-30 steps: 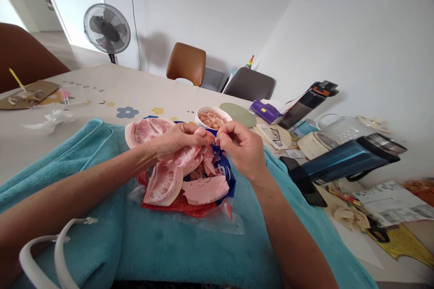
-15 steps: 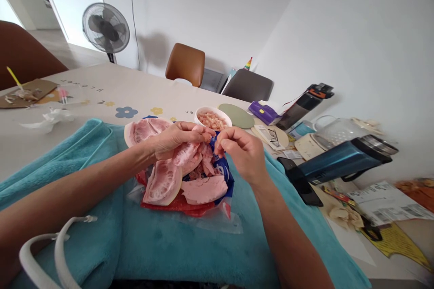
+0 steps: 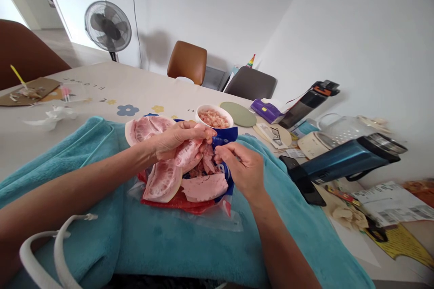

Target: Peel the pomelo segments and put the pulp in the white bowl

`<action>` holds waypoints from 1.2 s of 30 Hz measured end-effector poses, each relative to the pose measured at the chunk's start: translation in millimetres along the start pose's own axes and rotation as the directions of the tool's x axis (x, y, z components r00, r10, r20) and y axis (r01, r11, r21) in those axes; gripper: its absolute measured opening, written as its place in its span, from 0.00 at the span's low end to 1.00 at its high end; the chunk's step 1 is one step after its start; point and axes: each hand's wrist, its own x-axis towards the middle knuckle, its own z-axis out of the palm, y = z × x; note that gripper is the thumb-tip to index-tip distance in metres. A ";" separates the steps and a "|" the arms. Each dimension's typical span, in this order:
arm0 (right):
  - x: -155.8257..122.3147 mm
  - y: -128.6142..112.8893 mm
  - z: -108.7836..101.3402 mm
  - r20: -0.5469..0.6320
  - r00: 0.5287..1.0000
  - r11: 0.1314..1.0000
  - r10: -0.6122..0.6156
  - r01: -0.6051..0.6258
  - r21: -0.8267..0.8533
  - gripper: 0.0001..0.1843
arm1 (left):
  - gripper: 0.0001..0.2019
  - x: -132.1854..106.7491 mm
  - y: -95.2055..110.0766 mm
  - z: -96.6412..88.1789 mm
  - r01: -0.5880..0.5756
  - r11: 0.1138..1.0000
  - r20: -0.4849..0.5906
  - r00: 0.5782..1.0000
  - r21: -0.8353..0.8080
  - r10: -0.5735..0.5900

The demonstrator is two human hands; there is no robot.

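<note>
My left hand [image 3: 178,137] is closed, pinching a pink piece of pomelo flesh [image 3: 206,132] between thumb and fingers. Just right of it and slightly lower, my right hand [image 3: 243,165] has its fingertips pressed together; whatever they hold is too small to make out. Beneath both hands, pomelo rinds [image 3: 163,183] and scraps of membrane lie on a red and blue plastic bag [image 3: 193,204]. One thick slab of peel [image 3: 205,187] rests at the front. Beyond the hands stands a white bowl [image 3: 198,116] holding loose pomelo pulp [image 3: 214,118].
A teal towel [image 3: 169,253] lies under the bag. On the right are a phone [image 3: 307,185], a blue bottle [image 3: 346,162], a dark bottle [image 3: 305,104], a purple tissue pack [image 3: 267,110] and papers. A green mat [image 3: 239,114] lies beside the bowl. Crumpled tissue [image 3: 50,117] is at left.
My right hand has dropped a little, away from the left fingertips, opening a gap between them. The pomelo piece stays in my left hand. The view has shifted slightly.
</note>
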 end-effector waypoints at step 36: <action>11.6 11.6 13.9 0.361 0.883 0.417 0.301 -0.462 0.782 0.10 | 0.10 -1.1 -4.9 7.4 0.119 0.991 -0.081 0.989 -0.055 -0.123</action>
